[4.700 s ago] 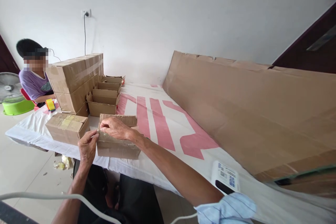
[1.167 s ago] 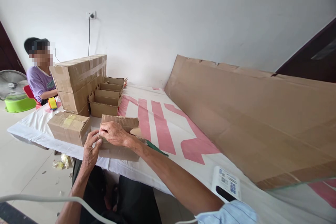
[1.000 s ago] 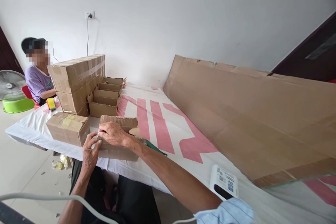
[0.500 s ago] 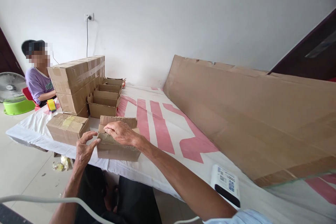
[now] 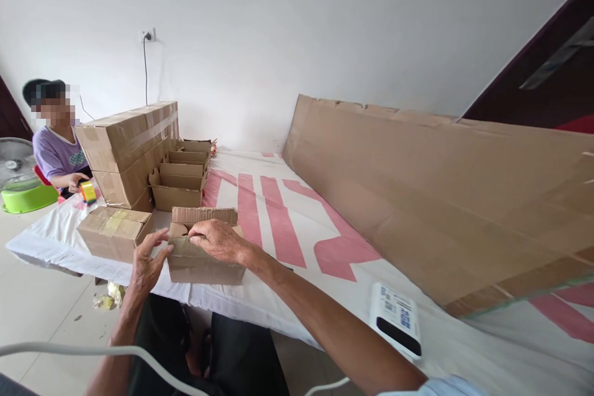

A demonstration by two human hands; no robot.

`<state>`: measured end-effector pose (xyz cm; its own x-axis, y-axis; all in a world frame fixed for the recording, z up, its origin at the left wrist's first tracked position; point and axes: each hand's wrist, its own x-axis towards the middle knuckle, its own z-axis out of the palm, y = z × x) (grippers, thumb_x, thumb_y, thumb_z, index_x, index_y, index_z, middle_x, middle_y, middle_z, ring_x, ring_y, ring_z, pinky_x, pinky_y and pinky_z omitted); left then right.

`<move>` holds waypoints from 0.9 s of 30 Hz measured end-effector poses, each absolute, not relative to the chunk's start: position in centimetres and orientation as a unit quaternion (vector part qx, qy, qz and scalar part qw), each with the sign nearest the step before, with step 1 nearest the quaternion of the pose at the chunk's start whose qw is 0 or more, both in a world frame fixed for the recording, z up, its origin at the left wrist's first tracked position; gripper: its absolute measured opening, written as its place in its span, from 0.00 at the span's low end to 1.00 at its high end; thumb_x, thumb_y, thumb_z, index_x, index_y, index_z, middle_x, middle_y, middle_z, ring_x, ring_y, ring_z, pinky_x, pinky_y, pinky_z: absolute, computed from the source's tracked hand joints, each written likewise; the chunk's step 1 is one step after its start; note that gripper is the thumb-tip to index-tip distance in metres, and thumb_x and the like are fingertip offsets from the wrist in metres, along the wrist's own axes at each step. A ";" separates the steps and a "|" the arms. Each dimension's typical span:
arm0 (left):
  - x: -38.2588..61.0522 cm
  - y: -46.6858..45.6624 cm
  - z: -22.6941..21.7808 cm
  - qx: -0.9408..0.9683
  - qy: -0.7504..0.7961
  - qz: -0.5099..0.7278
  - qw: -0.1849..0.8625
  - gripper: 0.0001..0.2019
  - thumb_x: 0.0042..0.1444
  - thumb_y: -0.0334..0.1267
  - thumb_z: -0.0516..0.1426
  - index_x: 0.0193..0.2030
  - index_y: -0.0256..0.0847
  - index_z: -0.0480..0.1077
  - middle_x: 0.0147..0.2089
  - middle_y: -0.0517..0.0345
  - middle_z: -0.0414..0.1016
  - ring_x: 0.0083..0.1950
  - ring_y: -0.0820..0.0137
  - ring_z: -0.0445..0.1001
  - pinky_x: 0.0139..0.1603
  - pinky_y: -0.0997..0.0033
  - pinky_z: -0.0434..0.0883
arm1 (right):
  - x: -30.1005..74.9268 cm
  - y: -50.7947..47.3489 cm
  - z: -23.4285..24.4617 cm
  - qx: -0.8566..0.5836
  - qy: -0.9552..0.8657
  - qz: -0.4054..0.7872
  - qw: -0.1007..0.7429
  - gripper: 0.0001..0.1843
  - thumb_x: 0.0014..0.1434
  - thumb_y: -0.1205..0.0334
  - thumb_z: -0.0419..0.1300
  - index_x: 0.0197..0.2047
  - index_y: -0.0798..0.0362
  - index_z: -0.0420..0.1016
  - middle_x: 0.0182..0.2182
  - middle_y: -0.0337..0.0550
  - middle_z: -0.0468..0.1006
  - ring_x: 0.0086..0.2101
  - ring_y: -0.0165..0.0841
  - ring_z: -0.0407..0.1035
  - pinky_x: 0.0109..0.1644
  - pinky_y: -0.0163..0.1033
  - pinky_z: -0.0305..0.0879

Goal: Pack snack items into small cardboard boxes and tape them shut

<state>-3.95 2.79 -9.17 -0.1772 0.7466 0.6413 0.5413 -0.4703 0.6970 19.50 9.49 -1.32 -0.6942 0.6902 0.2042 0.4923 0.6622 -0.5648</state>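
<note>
A small cardboard box (image 5: 204,266) sits at the near edge of the table, its far flap standing up. My right hand (image 5: 217,239) lies over its top, fingers curled down onto the near flap. My left hand (image 5: 147,262) is at the box's left end, thumb and fingers spread and touching its corner. A taped, closed box (image 5: 114,232) lies just to the left.
A stack of taped cartons (image 5: 125,151) and a row of open small boxes (image 5: 180,176) stand farther back. A large cardboard sheet (image 5: 440,198) leans along the right. A white device (image 5: 396,320) lies near the table (image 5: 288,223) edge. A person (image 5: 53,145) sits far left by a tape dispenser (image 5: 87,190).
My left hand has let go of its pinch at the flap and opened against the box's left end. My right hand stays pressed on the top. The view has shifted slightly.
</note>
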 end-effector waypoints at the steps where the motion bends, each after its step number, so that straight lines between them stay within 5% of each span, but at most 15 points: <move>1: -3.8 3.0 -8.7 0.639 0.503 0.575 0.093 0.16 0.62 0.45 0.67 0.55 0.47 0.85 0.45 0.52 0.88 0.47 0.61 0.85 0.51 0.60 0.81 | 19.5 9.5 -1.3 -0.332 -0.890 0.239 0.204 0.13 0.71 0.64 0.60 0.48 0.49 0.88 0.48 0.45 0.89 0.48 0.39 0.80 0.49 0.41 0.66; 7: -3.5 4.2 -7.3 0.674 0.484 0.543 0.126 0.10 0.63 0.45 0.64 0.38 0.45 0.88 0.36 0.53 0.87 0.38 0.61 0.85 0.43 0.63 0.81 | 20.1 9.2 -1.1 -0.316 -0.902 0.218 0.195 0.12 0.72 0.62 0.61 0.49 0.48 0.88 0.48 0.45 0.88 0.48 0.39 0.79 0.50 0.41 0.67; 12: -4.1 3.7 -6.4 0.664 0.496 0.528 0.186 0.16 0.62 0.51 0.67 0.48 0.43 0.88 0.39 0.50 0.89 0.40 0.59 0.86 0.44 0.62 0.81 | 22.1 11.5 -0.5 -0.353 -0.893 0.129 0.249 0.14 0.75 0.65 0.58 0.49 0.49 0.87 0.48 0.46 0.86 0.49 0.37 0.77 0.53 0.40 0.67; 20: -4.6 1.6 -3.6 0.777 0.437 0.366 0.266 0.25 0.73 0.56 0.56 0.33 0.42 0.85 0.43 0.46 0.86 0.54 0.54 0.81 0.61 0.54 0.77 | 24.5 16.9 -1.9 -0.442 -0.876 0.072 0.177 0.18 0.74 0.61 0.60 0.63 0.49 0.81 0.58 0.49 0.83 0.57 0.41 0.75 0.59 0.43 0.68; 23: -4.8 2.3 -4.0 0.782 0.502 0.334 0.159 0.15 0.65 0.54 0.65 0.41 0.47 0.87 0.55 0.47 0.83 0.62 0.51 0.77 0.68 0.47 0.74 | 24.2 17.7 -2.5 -0.447 -0.875 0.077 0.168 0.18 0.75 0.61 0.55 0.61 0.47 0.82 0.59 0.48 0.83 0.58 0.41 0.74 0.58 0.42 0.67; 27: -4.6 3.9 -4.2 0.806 0.528 0.245 0.105 0.16 0.61 0.53 0.68 0.52 0.50 0.86 0.73 0.47 0.70 0.72 0.45 0.69 0.73 0.41 0.70 | 23.5 18.3 -3.2 -0.446 -0.885 0.101 0.094 0.17 0.75 0.61 0.52 0.50 0.50 0.84 0.50 0.48 0.85 0.50 0.40 0.75 0.49 0.38 0.64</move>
<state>-4.59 3.92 -4.20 0.3228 0.9028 0.2841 0.7999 -0.4207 0.4280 23.49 18.27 -3.20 -0.5853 0.8072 0.0763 0.7692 0.5825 -0.2627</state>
